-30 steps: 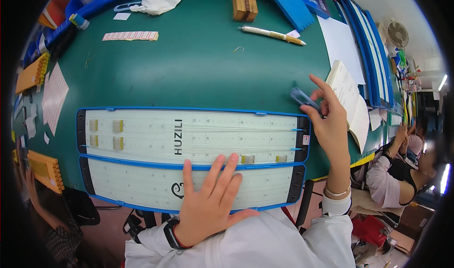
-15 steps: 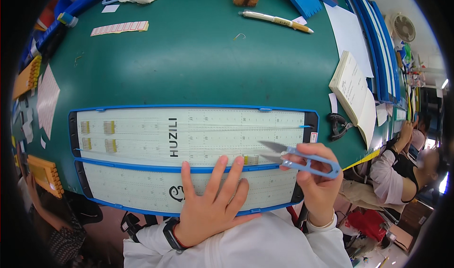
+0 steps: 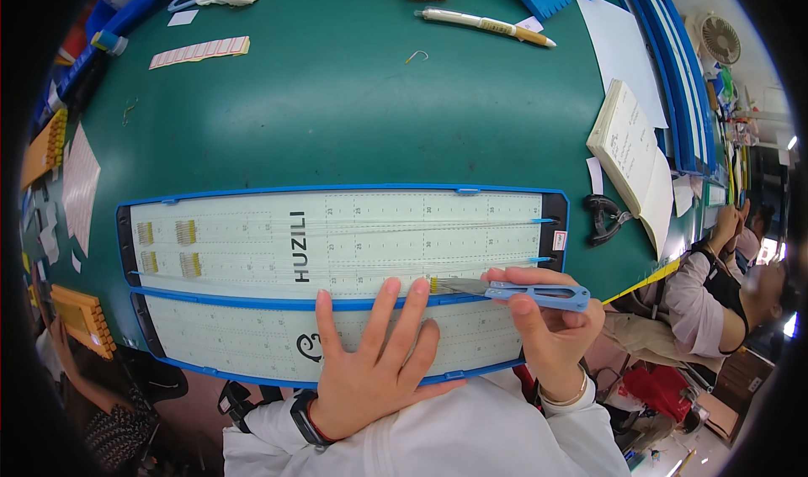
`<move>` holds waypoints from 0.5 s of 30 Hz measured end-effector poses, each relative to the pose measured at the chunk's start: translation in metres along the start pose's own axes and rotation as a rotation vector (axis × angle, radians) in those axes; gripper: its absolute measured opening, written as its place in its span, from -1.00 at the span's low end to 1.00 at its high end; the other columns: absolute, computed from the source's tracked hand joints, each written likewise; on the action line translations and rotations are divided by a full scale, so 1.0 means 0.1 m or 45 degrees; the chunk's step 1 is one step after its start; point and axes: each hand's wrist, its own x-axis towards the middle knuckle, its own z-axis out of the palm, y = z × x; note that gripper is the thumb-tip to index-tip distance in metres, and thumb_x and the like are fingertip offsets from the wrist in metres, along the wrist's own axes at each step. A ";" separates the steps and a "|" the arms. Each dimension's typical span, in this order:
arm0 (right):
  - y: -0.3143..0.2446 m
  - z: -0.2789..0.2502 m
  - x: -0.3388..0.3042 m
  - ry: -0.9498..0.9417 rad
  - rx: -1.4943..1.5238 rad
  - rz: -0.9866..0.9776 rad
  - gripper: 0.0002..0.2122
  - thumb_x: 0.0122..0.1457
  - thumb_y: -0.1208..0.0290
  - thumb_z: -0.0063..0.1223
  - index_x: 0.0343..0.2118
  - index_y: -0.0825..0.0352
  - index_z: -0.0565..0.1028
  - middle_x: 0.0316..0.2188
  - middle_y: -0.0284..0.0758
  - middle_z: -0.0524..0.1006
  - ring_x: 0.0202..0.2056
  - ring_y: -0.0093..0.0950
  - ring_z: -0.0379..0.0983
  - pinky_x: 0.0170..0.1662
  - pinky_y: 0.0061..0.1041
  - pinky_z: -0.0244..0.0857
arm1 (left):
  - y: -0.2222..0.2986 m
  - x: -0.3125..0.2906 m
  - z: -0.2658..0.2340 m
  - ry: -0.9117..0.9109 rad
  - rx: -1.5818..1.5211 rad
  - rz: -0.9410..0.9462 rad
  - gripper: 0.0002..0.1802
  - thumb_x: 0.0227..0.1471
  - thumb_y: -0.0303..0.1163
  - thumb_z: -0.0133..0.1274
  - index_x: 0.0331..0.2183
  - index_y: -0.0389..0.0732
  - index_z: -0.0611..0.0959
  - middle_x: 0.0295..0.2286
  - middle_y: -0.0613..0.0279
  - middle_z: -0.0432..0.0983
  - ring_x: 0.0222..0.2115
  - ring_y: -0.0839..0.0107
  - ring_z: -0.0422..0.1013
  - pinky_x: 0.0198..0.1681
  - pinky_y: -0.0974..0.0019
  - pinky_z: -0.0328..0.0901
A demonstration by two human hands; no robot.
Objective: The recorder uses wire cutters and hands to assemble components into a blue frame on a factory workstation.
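A long, flat blue rig case (image 3: 244,297) lies unfolded in front of me, with pale printed boards inside. Fine lines stretch along its far board between small bundles of gold hooks (image 3: 186,232) at the left and blue ends at the right. My left hand (image 3: 370,376) rests on the near half, fingers spread flat with the tips past the middle hinge. In my right hand (image 3: 560,334) is a pair of light-blue thread snips (image 3: 539,295). Its blades look closed together and reach a small gold hook bundle (image 3: 433,284) at the far board's near edge.
Beyond the case lie a pen (image 3: 488,26), a loose hook (image 3: 417,55) and a label strip (image 3: 200,52). An open notebook (image 3: 627,153) and a black clamp-like tool (image 3: 604,219) are at the right. Orange racks (image 3: 80,315) stand left. Other people sit at both sides.
The snips have swung from open blades above the board to closed blades beside the small hook bundle. My right hand turned and moved slightly left; my left hand stays on the case.
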 end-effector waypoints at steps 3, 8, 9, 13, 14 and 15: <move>-0.03 0.02 0.01 0.001 -0.026 0.054 -0.78 0.05 0.60 0.17 -0.22 0.51 0.51 -0.28 -0.24 0.59 -0.29 -0.62 0.50 -0.17 -0.64 0.37 | 0.00 0.00 0.00 0.001 0.015 0.005 -0.19 -0.24 0.46 -0.05 -0.25 -0.09 0.43 0.08 0.07 0.24 0.16 0.11 0.09 0.09 -0.56 -0.36; -0.02 0.04 0.01 0.025 -0.050 0.074 -0.79 0.05 0.60 0.17 -0.23 0.50 0.52 -0.29 -0.26 0.59 -0.30 -0.65 0.49 -0.19 -0.67 0.37 | 0.00 -0.01 0.00 0.014 0.025 0.012 -0.19 -0.24 0.47 -0.06 -0.25 -0.09 0.43 0.09 0.07 0.23 0.16 0.10 0.08 0.09 -0.56 -0.37; -0.02 0.03 0.01 0.026 -0.070 0.083 -0.80 0.04 0.60 0.17 -0.23 0.50 0.52 -0.29 -0.27 0.59 -0.31 -0.66 0.49 -0.20 -0.68 0.37 | 0.00 -0.01 0.00 0.012 0.023 0.011 -0.19 -0.24 0.47 -0.05 -0.25 -0.09 0.43 0.08 0.08 0.23 0.16 0.10 0.08 0.09 -0.55 -0.37; 0.01 0.04 0.03 0.011 -0.107 0.048 -0.79 0.04 0.60 0.18 -0.23 0.50 0.52 -0.30 -0.28 0.60 -0.33 -0.67 0.49 -0.23 -0.69 0.38 | 0.00 0.00 0.00 0.013 0.022 0.011 -0.19 -0.24 0.46 -0.05 -0.25 -0.09 0.43 0.08 0.08 0.23 0.16 0.10 0.08 0.09 -0.55 -0.37; 0.01 0.05 0.04 0.019 -0.084 0.044 -0.79 0.03 0.60 0.18 -0.24 0.50 0.52 -0.31 -0.28 0.60 -0.35 -0.68 0.49 -0.24 -0.69 0.38 | 0.00 0.00 0.00 0.012 0.022 0.012 -0.19 -0.24 0.46 -0.05 -0.25 -0.09 0.43 0.08 0.08 0.23 0.16 0.10 0.08 0.09 -0.55 -0.37; 0.01 0.05 0.04 0.027 -0.061 0.040 -0.79 0.03 0.60 0.19 -0.24 0.50 0.52 -0.32 -0.29 0.61 -0.36 -0.68 0.49 -0.25 -0.70 0.39 | 0.00 0.00 0.00 0.012 0.024 0.012 -0.19 -0.24 0.46 -0.05 -0.25 -0.09 0.43 0.08 0.08 0.23 0.16 0.10 0.08 0.09 -0.55 -0.37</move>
